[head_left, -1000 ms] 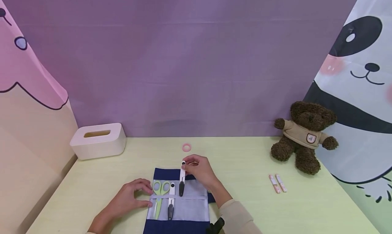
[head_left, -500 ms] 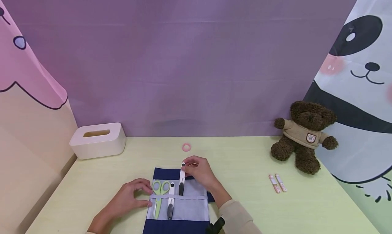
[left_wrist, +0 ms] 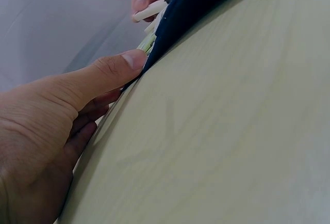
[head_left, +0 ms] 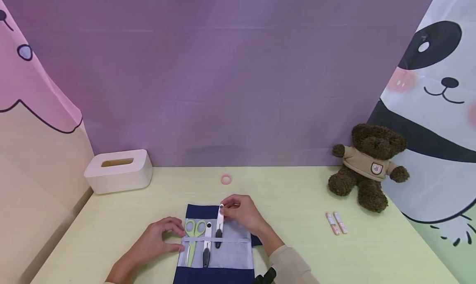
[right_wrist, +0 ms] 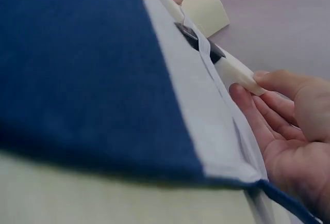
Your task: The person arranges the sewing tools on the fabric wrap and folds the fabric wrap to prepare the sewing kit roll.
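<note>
A navy fabric tool roll with a pale lilac lining lies unfolded at the table's front. My right hand pinches the top end of a slim white tool with a dark tip; its exact kind is unclear. In the right wrist view an elastic strap crosses over the tool's dark part. Left of it, a similar white tool and green scissors sit under the same strap. My left hand rests at the roll's left edge, its thumb touching the border and thumb and fingers apart.
A pink ring, perhaps tape, lies behind the roll. Two small pink-and-white sticks lie to the right, near a brown teddy bear. A white tissue box stands at the back left.
My right hand has come slightly toward me with the white tool, whose dark tip now reaches below the strap. The left hand stays where it was.
</note>
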The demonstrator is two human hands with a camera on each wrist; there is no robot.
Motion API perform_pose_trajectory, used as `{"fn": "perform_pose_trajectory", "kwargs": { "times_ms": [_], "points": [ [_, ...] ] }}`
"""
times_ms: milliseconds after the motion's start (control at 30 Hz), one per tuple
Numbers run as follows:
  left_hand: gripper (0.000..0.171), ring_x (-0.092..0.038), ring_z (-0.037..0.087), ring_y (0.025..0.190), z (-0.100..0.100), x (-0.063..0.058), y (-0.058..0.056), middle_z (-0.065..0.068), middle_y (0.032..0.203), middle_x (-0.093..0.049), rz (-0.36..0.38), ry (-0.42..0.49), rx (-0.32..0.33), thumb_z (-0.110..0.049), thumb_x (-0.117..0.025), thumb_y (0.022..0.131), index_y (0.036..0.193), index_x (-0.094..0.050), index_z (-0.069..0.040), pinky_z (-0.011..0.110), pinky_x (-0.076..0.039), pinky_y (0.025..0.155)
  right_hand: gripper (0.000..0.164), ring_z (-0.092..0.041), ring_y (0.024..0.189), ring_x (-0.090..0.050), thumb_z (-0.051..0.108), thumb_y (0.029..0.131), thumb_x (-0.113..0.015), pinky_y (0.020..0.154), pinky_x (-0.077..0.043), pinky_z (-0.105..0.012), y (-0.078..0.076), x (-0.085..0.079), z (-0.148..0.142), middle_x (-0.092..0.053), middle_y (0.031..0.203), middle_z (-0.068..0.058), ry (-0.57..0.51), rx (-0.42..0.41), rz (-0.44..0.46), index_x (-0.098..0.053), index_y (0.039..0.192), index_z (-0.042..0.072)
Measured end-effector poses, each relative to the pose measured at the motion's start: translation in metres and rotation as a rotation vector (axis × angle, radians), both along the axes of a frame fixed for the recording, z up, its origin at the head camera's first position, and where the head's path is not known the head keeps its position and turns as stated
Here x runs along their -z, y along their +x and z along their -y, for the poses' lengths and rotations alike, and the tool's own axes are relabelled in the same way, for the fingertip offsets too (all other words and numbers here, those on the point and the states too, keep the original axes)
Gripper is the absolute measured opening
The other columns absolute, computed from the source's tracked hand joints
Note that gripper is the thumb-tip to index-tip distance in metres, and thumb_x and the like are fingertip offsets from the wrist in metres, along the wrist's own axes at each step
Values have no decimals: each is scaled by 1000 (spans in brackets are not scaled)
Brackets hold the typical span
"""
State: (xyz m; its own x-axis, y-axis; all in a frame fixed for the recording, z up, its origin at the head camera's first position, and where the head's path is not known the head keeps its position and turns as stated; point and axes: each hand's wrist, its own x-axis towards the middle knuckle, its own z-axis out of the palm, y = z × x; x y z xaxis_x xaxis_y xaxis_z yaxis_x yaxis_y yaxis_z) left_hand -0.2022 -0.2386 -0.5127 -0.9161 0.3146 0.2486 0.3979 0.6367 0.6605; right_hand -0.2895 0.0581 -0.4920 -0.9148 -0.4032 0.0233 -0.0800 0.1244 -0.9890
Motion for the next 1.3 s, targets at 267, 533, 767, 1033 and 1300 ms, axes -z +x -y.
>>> {"fn": "perform_pose_trajectory", "kwargs": {
  "times_ms": [267,533,767,1033,1300],
  "points": [
    [27,-63,9,114,0,-2,1,-5,120,-71,2,12,6,-42,-91,75,96,-78,-29,23,-50,104,26,-16,78,-74,2,90,-74,77,-62,-28,3,2,-7,-74,99,-23,52,-90,-21,-70,115,-6],
    [26,-64,9,114,0,-2,1,-4,120,-72,-7,14,10,-40,-91,75,95,-78,-29,23,-50,104,26,-12,80,-71,6,90,-77,73,-55,-19,2,3,-11,-75,99,-23,116,-137,-73,-72,114,-3],
    [26,-64,9,114,0,-1,1,-5,120,-72,-10,7,11,-42,-90,75,95,-78,-30,24,-50,104,23,-10,84,-67,12,89,-81,73,-51,-20,3,5,-13,-77,98,-16,183,-146,-119,-76,111,6],
    [26,-63,7,115,1,2,-1,-4,120,-71,7,24,28,-42,-90,76,95,-78,-29,21,-50,104,22,-12,85,-67,14,89,-81,72,-52,-20,4,6,-17,-77,97,-12,200,-159,-163,-78,110,9],
    [26,-63,7,115,2,3,-1,-5,119,-71,-4,23,23,-41,-91,75,95,-78,-29,22,-50,105,22,-9,84,-68,16,88,-83,73,-54,-19,4,7,-17,-77,97,-7,217,-169,-150,-80,109,11]
  ]
}}
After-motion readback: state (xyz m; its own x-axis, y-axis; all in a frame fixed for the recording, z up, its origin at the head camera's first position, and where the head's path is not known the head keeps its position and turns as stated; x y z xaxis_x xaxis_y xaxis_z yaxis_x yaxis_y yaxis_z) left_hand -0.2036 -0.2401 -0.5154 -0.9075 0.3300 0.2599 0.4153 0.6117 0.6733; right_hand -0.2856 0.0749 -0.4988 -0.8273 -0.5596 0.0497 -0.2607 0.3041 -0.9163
